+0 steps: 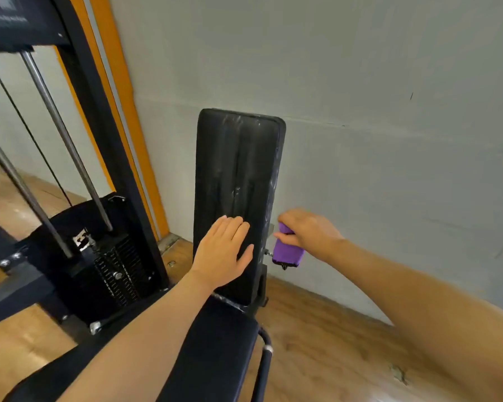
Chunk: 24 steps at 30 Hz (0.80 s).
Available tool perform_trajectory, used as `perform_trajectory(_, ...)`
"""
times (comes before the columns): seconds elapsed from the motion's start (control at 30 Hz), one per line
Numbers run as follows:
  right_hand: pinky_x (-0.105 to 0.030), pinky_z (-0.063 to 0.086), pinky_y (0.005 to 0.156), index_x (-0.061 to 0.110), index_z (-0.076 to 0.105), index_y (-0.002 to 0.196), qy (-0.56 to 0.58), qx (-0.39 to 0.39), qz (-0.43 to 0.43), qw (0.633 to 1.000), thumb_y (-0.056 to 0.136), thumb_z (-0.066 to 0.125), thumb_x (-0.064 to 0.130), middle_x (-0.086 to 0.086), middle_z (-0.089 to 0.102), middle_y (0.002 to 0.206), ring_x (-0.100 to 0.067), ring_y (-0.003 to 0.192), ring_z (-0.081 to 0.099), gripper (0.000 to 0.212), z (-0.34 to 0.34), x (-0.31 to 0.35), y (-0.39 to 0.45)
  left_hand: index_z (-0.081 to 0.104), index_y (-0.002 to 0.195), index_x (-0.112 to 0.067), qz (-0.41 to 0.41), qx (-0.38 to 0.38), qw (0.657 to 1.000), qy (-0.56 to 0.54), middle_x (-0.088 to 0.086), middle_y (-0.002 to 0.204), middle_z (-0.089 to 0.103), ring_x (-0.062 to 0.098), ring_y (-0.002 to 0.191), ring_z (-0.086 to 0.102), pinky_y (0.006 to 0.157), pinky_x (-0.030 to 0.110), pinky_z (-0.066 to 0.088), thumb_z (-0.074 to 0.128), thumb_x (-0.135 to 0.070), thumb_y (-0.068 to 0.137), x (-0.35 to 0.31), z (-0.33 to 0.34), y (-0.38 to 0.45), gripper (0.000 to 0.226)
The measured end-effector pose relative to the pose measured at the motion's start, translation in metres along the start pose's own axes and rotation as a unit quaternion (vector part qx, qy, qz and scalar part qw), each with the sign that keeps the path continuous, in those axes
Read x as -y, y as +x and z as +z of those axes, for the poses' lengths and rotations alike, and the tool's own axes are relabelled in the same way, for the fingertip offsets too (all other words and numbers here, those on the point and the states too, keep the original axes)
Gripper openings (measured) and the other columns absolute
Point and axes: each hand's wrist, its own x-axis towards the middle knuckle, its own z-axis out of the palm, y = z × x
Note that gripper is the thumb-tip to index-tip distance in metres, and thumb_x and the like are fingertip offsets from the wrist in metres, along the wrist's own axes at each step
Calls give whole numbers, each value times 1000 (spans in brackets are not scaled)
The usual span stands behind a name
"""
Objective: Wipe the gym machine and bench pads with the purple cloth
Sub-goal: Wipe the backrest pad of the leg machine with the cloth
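Flat left hand on the back pad, purple cloth bunched in the right hand.

Left hand (225, 250) pressed flat on the lower part of the upright black back pad (238, 169), fingers (234, 227) straight and close together. Right hand (305, 232) just off the right edge of the pad, near its lower end, fingers curled tight round the purple cloth (288, 253). Cloth hanging down below the fist, beside a small metal bolt on the pad's side. White scuff marks on the pad. Black seat pad (215, 352) below it. Black weight machine (99, 250) to the left, grey wall (389, 111) behind, wooden floor (331, 343) underneath.
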Motion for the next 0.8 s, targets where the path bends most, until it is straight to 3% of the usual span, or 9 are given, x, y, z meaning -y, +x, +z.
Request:
perform_trajectory(0.1,-20,41,79,13,54,119,-3,-8,8,1000,100,50,41,-7,58,116,-17,100,52,35,-15,-27,63,64,123,-7,-7,-20,1000,-2,10,122,67,28,114,64,109,40,39,40,-44,96,38,19,53,52)
perform_trajectory(0.4,-33,42,85,3,56,118,-53,-88,4,995,99,54,36,-14,57,117,-27,105,52,38,-68,-90,228,64,123,-4,-7,-99,995,7,15,123,67,32,115,64,109,38,34,44,-40,96,127,55,179,49)
perform_trajectory(0.53,-37,43,74,-3,59,105,-89,-121,-37,988,90,70,24,-18,60,99,-35,89,57,33,-59,-107,263,63,122,-3,-11,-115,993,-25,15,123,66,31,115,63,111,40,36,46,-37,96,141,70,209,45)
perform_trajectory(0.6,-36,43,68,-3,59,97,-106,-191,-59,974,76,80,23,-19,61,88,-37,76,58,40,-50,-114,267,62,123,-3,-5,-127,991,-47,15,125,65,30,117,61,113,42,37,47,-35,97,143,79,218,44)
perform_trajectory(0.7,-34,34,69,8,47,92,-224,-317,-59,920,76,59,51,-13,60,84,-28,73,52,47,-43,-122,269,59,127,-2,6,-157,986,-62,16,132,60,29,125,55,119,41,28,49,-33,97,147,91,225,44)
perform_trajectory(0.8,-32,33,62,7,51,79,-254,-340,-60,904,82,52,45,-9,56,73,-26,60,51,38,-35,-123,265,52,134,-4,7,-186,981,-62,16,143,51,28,135,44,122,41,18,51,-31,98,149,98,232,45)
